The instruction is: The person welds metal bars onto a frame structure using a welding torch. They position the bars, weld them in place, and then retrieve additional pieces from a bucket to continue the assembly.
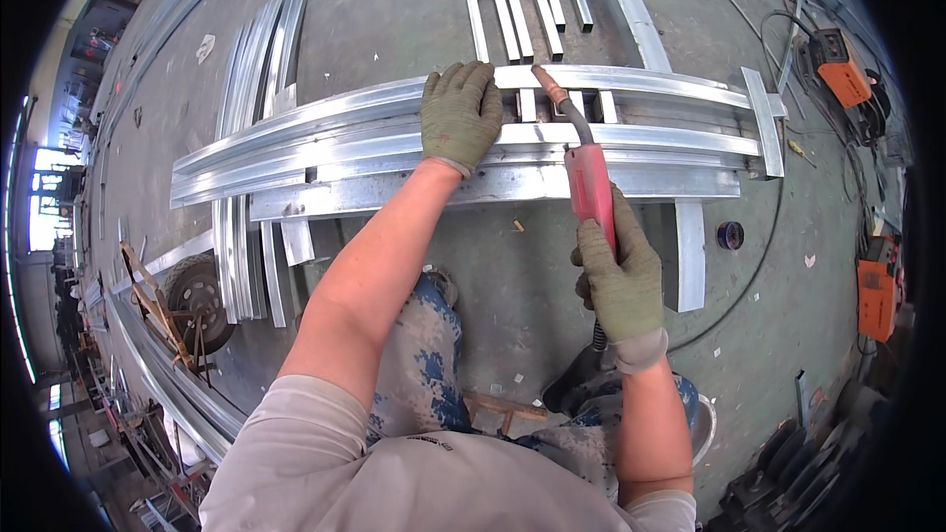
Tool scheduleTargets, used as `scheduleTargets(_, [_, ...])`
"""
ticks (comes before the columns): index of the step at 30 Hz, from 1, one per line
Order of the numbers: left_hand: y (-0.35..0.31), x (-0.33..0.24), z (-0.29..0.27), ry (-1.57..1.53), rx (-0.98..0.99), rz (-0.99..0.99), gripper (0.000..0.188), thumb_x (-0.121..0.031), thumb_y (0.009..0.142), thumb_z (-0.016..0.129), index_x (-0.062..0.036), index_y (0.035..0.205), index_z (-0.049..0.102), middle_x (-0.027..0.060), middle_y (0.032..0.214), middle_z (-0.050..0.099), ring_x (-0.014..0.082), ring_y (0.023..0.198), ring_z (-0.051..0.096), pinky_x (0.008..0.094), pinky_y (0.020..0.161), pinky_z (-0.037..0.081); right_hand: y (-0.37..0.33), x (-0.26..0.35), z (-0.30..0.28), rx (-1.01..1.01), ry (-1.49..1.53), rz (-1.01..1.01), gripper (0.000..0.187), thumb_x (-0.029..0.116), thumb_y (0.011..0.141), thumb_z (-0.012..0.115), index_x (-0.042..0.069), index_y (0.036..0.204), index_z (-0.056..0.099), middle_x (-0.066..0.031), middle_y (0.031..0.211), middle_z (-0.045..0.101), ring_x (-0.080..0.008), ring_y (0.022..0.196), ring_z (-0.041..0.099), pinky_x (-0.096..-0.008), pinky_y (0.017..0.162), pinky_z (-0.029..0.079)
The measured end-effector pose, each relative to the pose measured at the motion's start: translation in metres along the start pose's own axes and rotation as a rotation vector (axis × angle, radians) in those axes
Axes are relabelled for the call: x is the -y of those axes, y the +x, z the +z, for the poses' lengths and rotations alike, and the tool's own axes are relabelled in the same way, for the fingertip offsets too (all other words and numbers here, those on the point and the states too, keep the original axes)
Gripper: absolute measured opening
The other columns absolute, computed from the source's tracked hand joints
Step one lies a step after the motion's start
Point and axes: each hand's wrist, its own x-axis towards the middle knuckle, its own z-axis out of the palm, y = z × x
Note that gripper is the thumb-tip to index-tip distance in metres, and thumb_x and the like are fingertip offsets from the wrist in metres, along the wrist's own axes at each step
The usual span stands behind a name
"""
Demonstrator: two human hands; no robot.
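Note:
My right hand (623, 281), in a green work glove, is wrapped round the red handle of a welding torch (589, 185). The torch's curved neck runs up to a copper-coloured nozzle, whose tip is over the far rail of a galvanized steel frame (670, 82). Gloved too, my left hand (460, 113) lies on the frame's long rails, fingers stretched toward the far edge and pressed close together. Short cross pieces (605, 106) sit between the two rails, just right of the torch neck. Whether the nozzle touches the metal I cannot tell.
Steel profiles (246, 89) are stacked at the left, and more tubes (522, 0) lie beyond the frame. A wheel (197, 303) stands at the lower left. Orange machines (843, 69) with cables are at the right. A small round tin (730, 234) rests on the floor.

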Motion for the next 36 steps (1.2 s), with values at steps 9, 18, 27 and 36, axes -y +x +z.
scheduleTargets(9, [0.000,0.003,0.002,0.002,0.040,-0.046,0.033,-0.022,0.099,0.062,-0.0108,0.129,0.071,0.0119,0.135,0.071,0.0353,0.133,0.061,0.0550,0.120,0.038,-0.006,0.001,-0.005,-0.078,0.073,-0.076,0.053,0.033,0.105,0.066,0.014,0.154,0.059,-0.0062,0.089,0.068,-0.0121,0.068,0.059,-0.0325,0.063,0.052])
scheduleTargets(18, [0.001,-0.001,0.003,0.017,0.030,-0.033,0.033,-0.019,0.099,0.061,-0.0115,0.129,0.071,0.0118,0.134,0.072,0.0353,0.132,0.062,0.0549,0.119,0.039,0.002,-0.005,-0.002,-0.070,0.045,-0.077,0.051,0.032,0.106,0.066,0.013,0.153,0.060,-0.0020,0.084,0.064,-0.0081,0.065,0.056,-0.0272,0.058,0.047])
scheduleTargets(27, [0.002,0.000,0.000,0.000,0.063,-0.056,0.033,-0.023,0.100,0.060,-0.0104,0.129,0.071,0.0115,0.135,0.071,0.0346,0.134,0.061,0.0547,0.121,0.037,0.005,-0.008,-0.003,-0.053,0.124,-0.056,0.048,0.029,0.105,0.069,0.010,0.149,0.062,0.0006,0.082,0.061,-0.0069,0.061,0.054,-0.0268,0.053,0.045])
scheduleTargets(36, [0.004,-0.003,0.000,-0.015,0.146,-0.121,0.047,-0.038,0.100,0.062,-0.0096,0.137,0.068,0.0141,0.139,0.069,0.0362,0.140,0.056,0.0547,0.125,0.032,0.010,0.000,-0.009,-0.041,0.076,0.011,0.051,0.029,0.105,0.071,0.009,0.151,0.060,0.0011,0.082,0.061,-0.0064,0.055,0.051,-0.0259,0.049,0.041])
